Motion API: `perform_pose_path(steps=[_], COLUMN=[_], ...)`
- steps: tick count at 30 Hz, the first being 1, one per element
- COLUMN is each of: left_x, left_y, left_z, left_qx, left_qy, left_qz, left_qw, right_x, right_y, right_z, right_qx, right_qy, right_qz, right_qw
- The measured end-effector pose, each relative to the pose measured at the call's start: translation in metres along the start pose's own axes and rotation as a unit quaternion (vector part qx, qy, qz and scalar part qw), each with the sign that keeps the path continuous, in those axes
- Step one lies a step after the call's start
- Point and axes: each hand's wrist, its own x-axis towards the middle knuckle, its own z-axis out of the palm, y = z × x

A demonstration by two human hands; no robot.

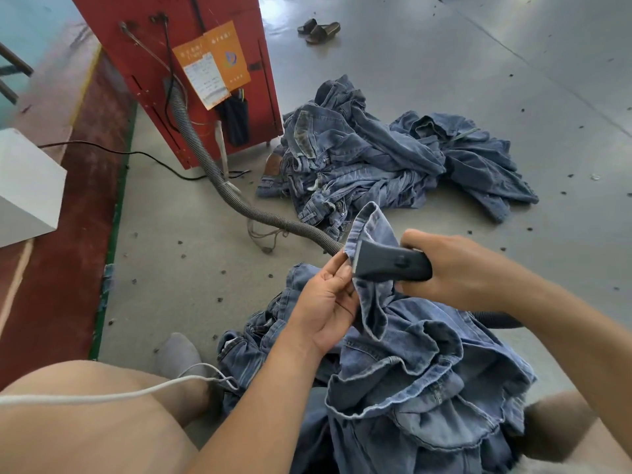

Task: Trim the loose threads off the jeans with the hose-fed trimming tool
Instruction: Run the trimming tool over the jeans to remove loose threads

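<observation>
Left hand (328, 302) pinches the limp jeans (410, 354) hem taut — right hand (455, 268) grips the rigid trimming tool (390, 263) just beside it.

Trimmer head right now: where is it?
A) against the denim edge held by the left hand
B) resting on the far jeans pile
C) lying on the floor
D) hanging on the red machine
A: the right hand grips the trimming tool, its head against the jeans edge pinched by the left hand.

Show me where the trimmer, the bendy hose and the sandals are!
trimming tool (393, 263): head view, on its dark grey body.
hose (219, 181): head view, on its ribbed middle stretch.
sandals (319, 29): head view, on the pair's straps.
</observation>
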Motion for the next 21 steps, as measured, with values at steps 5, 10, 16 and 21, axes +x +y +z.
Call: perform_pose_path(steps=[5, 10, 16, 21], left_x=[-0.001, -0.004, 0.0, 0.002], left_y=[0.005, 0.009, 0.01, 0.012], left_z=[0.003, -0.001, -0.005, -0.007], left_qx=[-0.03, -0.073, 0.044, 0.404], left_qy=[-0.013, -0.06, 0.0, 0.029], left_qz=[0.014, -0.015, -0.003, 0.036], left_qw=[0.999, 0.995, 0.999, 0.914], right_x=[0.005, -0.002, 0.009, 0.011], right_y=[0.012, 0.009, 0.012, 0.032], right_z=[-0.023, -0.006, -0.003, -0.009], right_qx=[0.048, -0.025, 0.087, 0.121], right_qy=[0.059, -0.074, 0.11, 0.157], right_qz=[0.037, 0.019, 0.051, 0.093], right_qw=[0.996, 0.997, 0.989, 0.976])
